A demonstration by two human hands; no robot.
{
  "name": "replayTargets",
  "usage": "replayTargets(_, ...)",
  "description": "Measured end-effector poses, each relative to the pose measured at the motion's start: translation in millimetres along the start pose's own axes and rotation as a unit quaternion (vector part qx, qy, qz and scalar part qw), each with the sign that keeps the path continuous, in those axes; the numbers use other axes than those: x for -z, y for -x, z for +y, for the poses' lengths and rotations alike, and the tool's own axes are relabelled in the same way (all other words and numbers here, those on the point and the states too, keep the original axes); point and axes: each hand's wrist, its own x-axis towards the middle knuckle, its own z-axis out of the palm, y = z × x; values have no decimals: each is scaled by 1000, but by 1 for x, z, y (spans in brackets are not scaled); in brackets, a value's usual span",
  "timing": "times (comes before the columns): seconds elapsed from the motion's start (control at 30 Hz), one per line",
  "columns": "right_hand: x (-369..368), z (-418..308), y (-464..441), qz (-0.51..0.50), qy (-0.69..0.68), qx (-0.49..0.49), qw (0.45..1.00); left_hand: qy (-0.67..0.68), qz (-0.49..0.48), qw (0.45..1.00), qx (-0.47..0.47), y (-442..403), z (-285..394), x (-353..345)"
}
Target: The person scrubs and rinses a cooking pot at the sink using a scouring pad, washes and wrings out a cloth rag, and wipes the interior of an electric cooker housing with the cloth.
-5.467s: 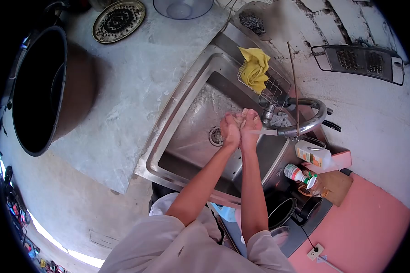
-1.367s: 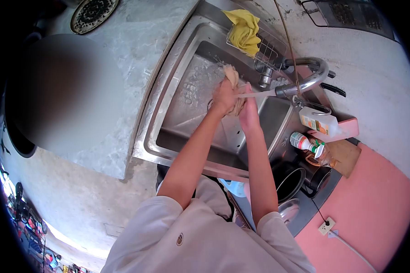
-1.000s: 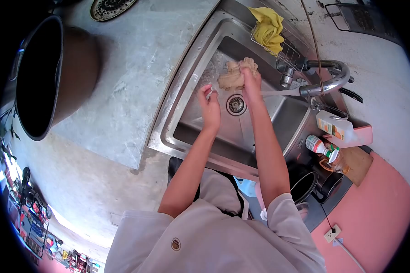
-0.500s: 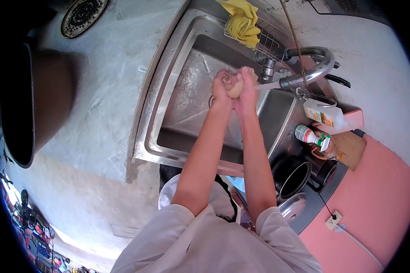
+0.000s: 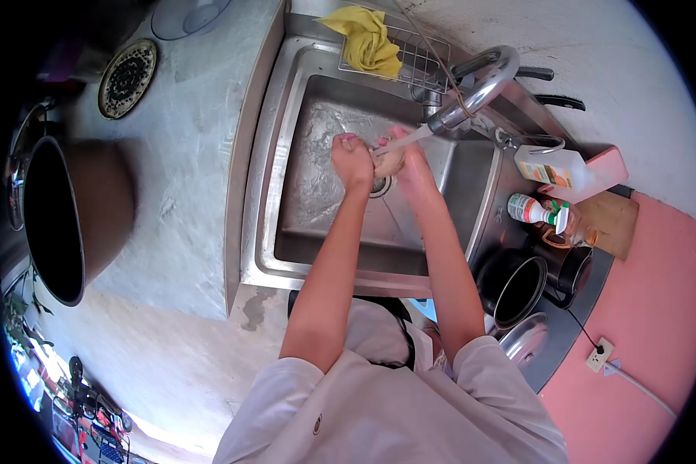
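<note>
Over the steel sink (image 5: pixel 282 170), both of my hands are under the tap's running water. My right hand (image 5: pixel 414 168) is curled around a wet, pale beige lump (image 5: pixel 390 162), whose kind I cannot make out. Just to its left, my left hand (image 5: pixel 353 162) is closed like a fist beside the lump; what its fingers hold, if anything, is hidden. The water comes from the curved metal tap (image 5: pixel 483 97) and falls onto the lump between the hands. Part of the drain (image 5: pixel 380 185) shows below them.
A yellow cloth (image 5: pixel 367 42) hangs over a wire rack (image 5: pixel 421 58) behind the sink. On the right stand a white jug (image 5: pixel 549 170), a spray bottle (image 5: pixel 530 209) and a black pot (image 5: pixel 518 290). A large dark pot (image 5: pixel 100 216) is on the left counter (image 5: pixel 185 170).
My hands were cupped together around the lump; now they have parted slightly, with the left hand closed to one side and the lump by the right. The camera view has shifted.
</note>
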Motion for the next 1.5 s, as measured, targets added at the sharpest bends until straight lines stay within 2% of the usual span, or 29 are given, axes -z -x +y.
replayTargets(0.03, 10, -9, -7, -1, -11, 3, 1000, 10, 11, 998, -59, 3, 4, 2)
replayTargets(0.1, 39, -30, -27, -9, 214, 84, 973, 5, 8, 992, -125, 11, 8, 11)
replayTargets(0.13, 43, -38, -36, -9, 202, 85, 976, 13, -28, 988, -154, 13, 12, 15)
replayTargets(0.2, 42, -54, -56, -150, 343, 169, 912, -2, -79, 976, -202, 23, 32, 21)
replayTargets(0.23, 40, -54, -54, -155, 329, 174, 915, -11, -77, 974, -215, 28, 39, 25)
replayTargets(0.3, 39, -45, -45, -198, 296, 173, 918, 33, -131, 979, -150, 41, 48, 32)
replayTargets(0.37, 51, -32, -12, -248, 247, 157, 924, 23, -119, 980, -156, 48, 51, 38)
replayTargets(0.43, 68, -14, 9, -479, 252, 102, 834, 80, -138, 984, -80, 58, 61, 41)
replayTargets(0.47, 74, -10, 19, -479, 240, 107, 837, 134, -189, 972, -40, 64, 64, 45)
replayTargets(0.53, 77, -19, 43, -458, 347, 177, 799, 172, -228, 958, -33, 84, 71, 47)
replayTargets(0.63, 85, -27, 44, -452, 366, 163, 797, 229, -321, 919, -9, 105, 79, 61)
replayTargets(0.67, 90, -33, 47, -416, 429, 269, 755, 266, -332, 904, 37, 106, 80, 74)
replayTargets(0.7, 93, -40, 55, -410, 425, 270, 760, 303, -339, 887, 83, 108, 78, 88)
replayTargets(0.77, 91, -61, 61, -447, 541, 365, 611, 353, -334, 851, 198, 110, 64, 106)
replayTargets(0.8, 89, -71, 68, -456, 543, 414, 570, 270, -355, 867, 221, 125, 64, 108)
replayTargets(0.83, 86, -76, 69, -454, 544, 418, 569, 250, -417, 837, 249, 131, 56, 107)
replayTargets(0.9, 73, -85, 69, -466, 482, 591, 448, 271, -629, 645, 339, 141, 47, 99)
replayTargets(0.93, 64, -89, 69, -424, 479, 683, 353, 302, -641, 617, 342, 146, 45, 95)
replayTargets(0.97, 60, -95, 68, -420, 483, 683, 353, 333, -651, 586, 348, 151, 43, 92)
replayTargets(1.03, 53, -124, 83, -506, 502, 669, 213, 334, -614, 638, 323, 162, 52, 88)
replayTargets(1.1, 48, -120, 88, -508, 541, 643, 192, 210, -525, 794, 221, 166, 48, 90)
replayTargets(1.13, 47, -116, 87, -514, 574, 616, 166, 257, -548, 751, 265, 163, 47, 92)
replayTargets(1.17, 50, -116, 86, -514, 613, 583, 142, 219, -519, 771, 295, 164, 49, 96)
replayTargets(1.27, 67, -77, 73, -498, 629, 570, 178, -66, -441, 862, 240, 157, 49, 96)
replayTargets(1.3, 73, -50, 64, -500, 628, 551, 228, -185, -415, 875, 165, 146, 41, 96)
replayTargets(1.33, 77, -35, 66, -472, 660, 513, 278, -249, -374, 893, 5, 122, 14, 97)
replayTargets(1.4, 85, -24, 72, -427, 696, 442, 372, -501, -218, 817, -184, 138, 23, 85)
replayTargets(1.43, 89, -21, 75, -418, 699, 441, 376, -502, -225, 813, -190, 152, 34, 78)
replayTargets(1.5, 97, -17, 78, -385, 711, 363, 463, -619, -198, 717, -252, 173, 49, 65)
